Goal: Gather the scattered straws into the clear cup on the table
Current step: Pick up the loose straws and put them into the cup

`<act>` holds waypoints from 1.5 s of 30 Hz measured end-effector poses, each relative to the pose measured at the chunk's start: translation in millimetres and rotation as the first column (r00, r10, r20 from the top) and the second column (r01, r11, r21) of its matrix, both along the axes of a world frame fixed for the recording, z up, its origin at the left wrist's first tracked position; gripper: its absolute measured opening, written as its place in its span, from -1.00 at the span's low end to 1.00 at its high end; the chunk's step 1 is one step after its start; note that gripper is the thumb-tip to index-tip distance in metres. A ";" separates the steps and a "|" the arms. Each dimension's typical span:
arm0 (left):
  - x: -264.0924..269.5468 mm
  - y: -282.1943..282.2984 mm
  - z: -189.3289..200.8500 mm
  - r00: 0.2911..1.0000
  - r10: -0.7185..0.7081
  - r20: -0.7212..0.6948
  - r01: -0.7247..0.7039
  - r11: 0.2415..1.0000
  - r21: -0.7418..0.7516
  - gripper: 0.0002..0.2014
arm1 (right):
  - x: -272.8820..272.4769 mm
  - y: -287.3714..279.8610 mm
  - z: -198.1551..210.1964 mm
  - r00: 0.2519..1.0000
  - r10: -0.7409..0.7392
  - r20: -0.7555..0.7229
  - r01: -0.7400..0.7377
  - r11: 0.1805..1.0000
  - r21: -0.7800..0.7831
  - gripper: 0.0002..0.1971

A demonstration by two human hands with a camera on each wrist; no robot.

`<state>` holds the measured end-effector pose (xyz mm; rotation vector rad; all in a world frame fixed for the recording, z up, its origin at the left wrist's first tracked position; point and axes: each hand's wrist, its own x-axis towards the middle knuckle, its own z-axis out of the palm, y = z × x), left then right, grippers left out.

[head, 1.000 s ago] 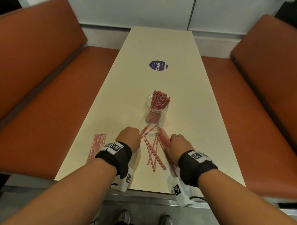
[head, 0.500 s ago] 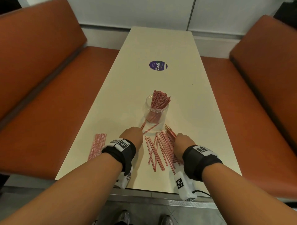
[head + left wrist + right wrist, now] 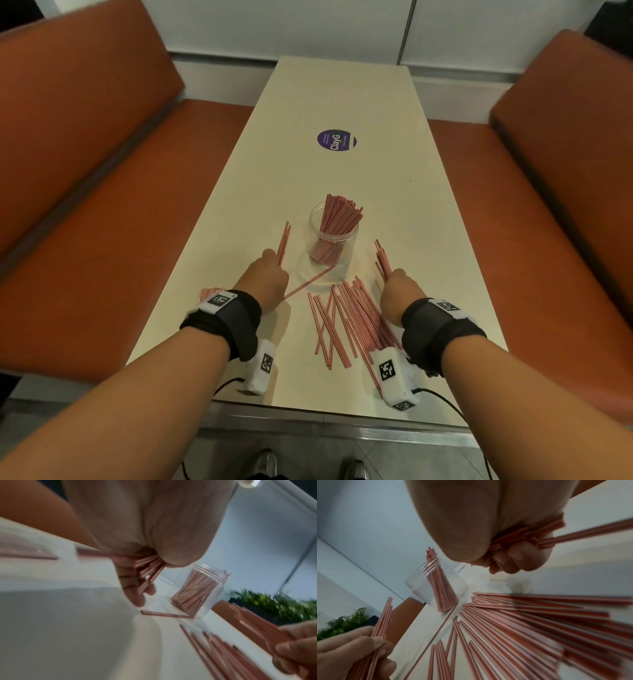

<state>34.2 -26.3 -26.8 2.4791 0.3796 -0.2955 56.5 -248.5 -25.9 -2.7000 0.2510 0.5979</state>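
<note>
Both hands lifted | left hand (image 3: 265,279), right hand (image 3: 399,291) each grip straws, seemingly flanking cup (image 3: 331,241)

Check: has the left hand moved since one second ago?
Yes. The left hand, gripping a few straws, has lifted and shifted left of the clear cup, which stayed put.

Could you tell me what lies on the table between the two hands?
In the head view, a loose pile of straws lies between the left hand and right hand.

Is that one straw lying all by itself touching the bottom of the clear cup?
Touching. In the left wrist view the lone straw lies flat with its end against the clear cup base.
</note>
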 end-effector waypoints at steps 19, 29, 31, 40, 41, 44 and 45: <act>98.6 -62.8 66.3 0.933 0.201 0.298 0.096 0.659 -0.746 -0.74 | 20.3 -18.6 13.4 0.955 -0.167 0.246 0.084 0.945 0.315 -0.59; 88.5 -25.5 67.8 0.911 0.073 0.406 0.131 0.882 -0.453 -0.43 | 32.1 -9.4 27.9 0.917 -0.239 0.320 0.046 0.858 0.511 -0.62; 84.8 -13.7 56.5 0.969 -0.100 0.227 0.168 0.938 -0.303 -0.02 | 40.1 -0.9 41.3 0.903 -0.276 0.328 0.042 0.818 0.574 -0.66; 86.2 -20.4 34.7 0.958 -0.282 0.048 0.286 0.939 -0.192 -0.06 | 83.1 86.6 97.2 0.948 -0.316 0.046 -0.030 0.054 0.998 -0.79; 87.0 -19.8 34.0 0.957 -0.285 0.054 0.290 0.934 -0.208 -0.14 | 86.6 91.9 93.6 0.939 -0.337 0.066 -0.042 0.076 0.996 -0.80; 87.5 -17.8 33.6 0.956 -0.289 0.052 0.294 0.931 -0.216 -0.13 | 93.0 97.1 76.2 0.920 -0.363 0.147 -0.065 0.228 0.972 -0.80; 87.4 -17.2 33.0 0.957 -0.287 0.048 0.291 0.934 -0.207 -0.08 | 93.6 96.9 70.7 0.919 -0.360 0.160 -0.063 0.266 0.962 -0.80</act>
